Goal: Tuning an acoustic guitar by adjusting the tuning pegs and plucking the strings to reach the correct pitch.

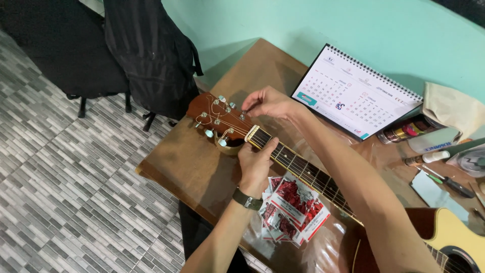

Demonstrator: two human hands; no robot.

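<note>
A desk calendar point(353, 93) stands on the brown table point(187, 167) against the green wall. Red-and-white packets point(293, 207) lie nearby (a loose heap). A screwdriver point(447, 182) lies right; a black backpack point(151, 50) hangs left.

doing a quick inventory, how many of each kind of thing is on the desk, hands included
hands: 2, left hand, right hand
guitar: 1
desk calendar: 1
string packets: several overlapping, count unclear
screwdriver: 1
Total: 5, plus the packets
</note>
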